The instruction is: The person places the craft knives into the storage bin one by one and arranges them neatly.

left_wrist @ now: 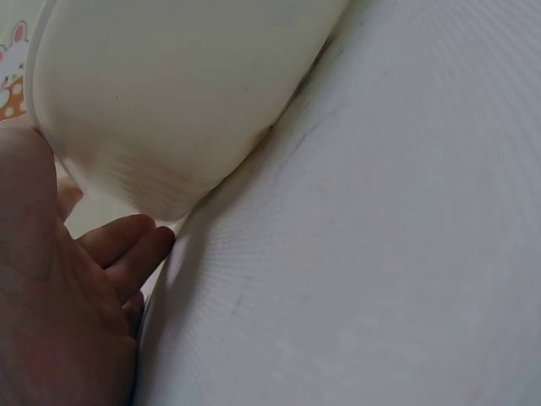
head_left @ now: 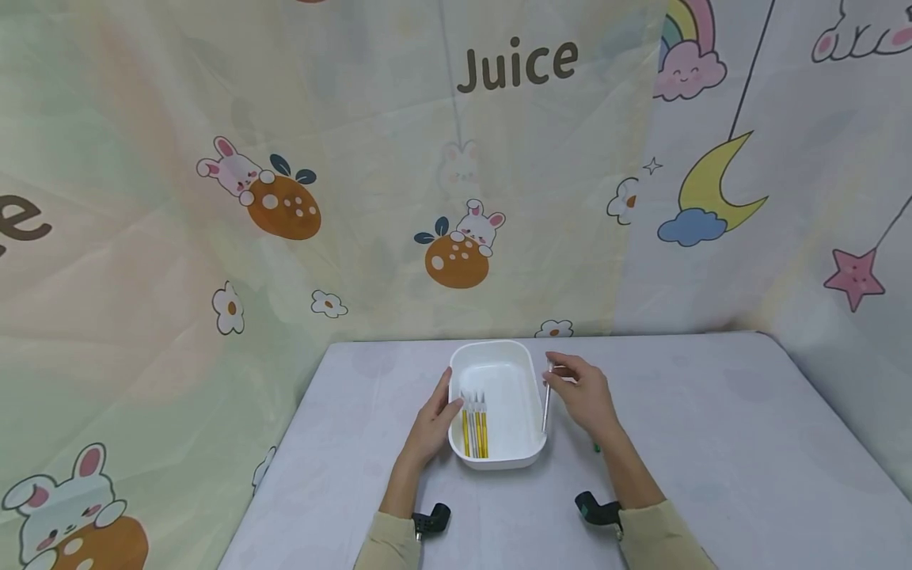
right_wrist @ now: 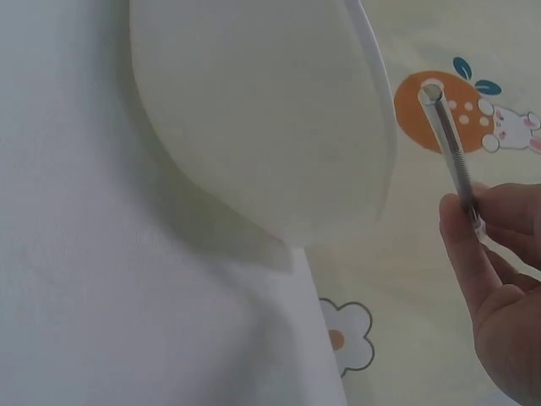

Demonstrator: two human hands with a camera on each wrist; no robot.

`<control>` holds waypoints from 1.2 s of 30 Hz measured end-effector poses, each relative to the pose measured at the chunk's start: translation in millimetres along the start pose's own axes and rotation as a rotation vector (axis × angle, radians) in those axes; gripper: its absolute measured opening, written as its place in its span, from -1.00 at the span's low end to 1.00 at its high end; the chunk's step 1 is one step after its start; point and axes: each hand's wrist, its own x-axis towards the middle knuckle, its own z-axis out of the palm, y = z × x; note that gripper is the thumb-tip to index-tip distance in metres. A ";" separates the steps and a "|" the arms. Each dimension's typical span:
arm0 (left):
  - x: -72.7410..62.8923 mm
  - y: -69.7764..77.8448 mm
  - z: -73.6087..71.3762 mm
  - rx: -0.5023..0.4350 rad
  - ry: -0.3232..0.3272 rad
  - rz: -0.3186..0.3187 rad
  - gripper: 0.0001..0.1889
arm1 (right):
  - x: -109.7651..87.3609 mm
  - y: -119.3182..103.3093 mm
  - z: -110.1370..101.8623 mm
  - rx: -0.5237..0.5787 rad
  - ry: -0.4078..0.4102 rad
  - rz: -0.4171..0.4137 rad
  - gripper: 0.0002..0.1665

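A white rectangular tray (head_left: 514,416) is on the table in the head view. My left hand (head_left: 429,423) grips its left rim, thumb over the edge and fingers along the outer wall. Inside, along the left side, several slim yellow and silver craft knives (head_left: 475,427) lie in a row, their clear-capped ends pointing away from me. My right hand (head_left: 586,396) pinches a silver craft knife (right_wrist: 452,152) between thumb and fingertips near its capped end. In the head view, that knife hangs beside the tray's right rim, its other end towards me.
The table (head_left: 677,412) has a pale cloth, and its far edge runs just behind the tray. Printed curtains (head_left: 385,158) hang behind and at the sides. A small green thing (head_left: 597,447) shows partly beside the right wrist. Black wrist cameras (head_left: 431,519) are strapped to both arms.
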 end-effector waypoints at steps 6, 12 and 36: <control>-0.3 0.5 0.8 0.006 0.003 -0.019 -0.34 | 1.3 -5.7 12.5 0.039 -0.037 -0.028 -0.43; -0.4 0.9 0.8 0.006 0.001 -0.019 -0.33 | -1.0 -13.2 26.7 0.001 -0.070 -0.025 -0.44; -1.4 -0.1 0.1 0.010 -0.012 -0.029 -0.33 | 2.6 -24.5 69.9 -0.038 -0.140 -0.041 -0.44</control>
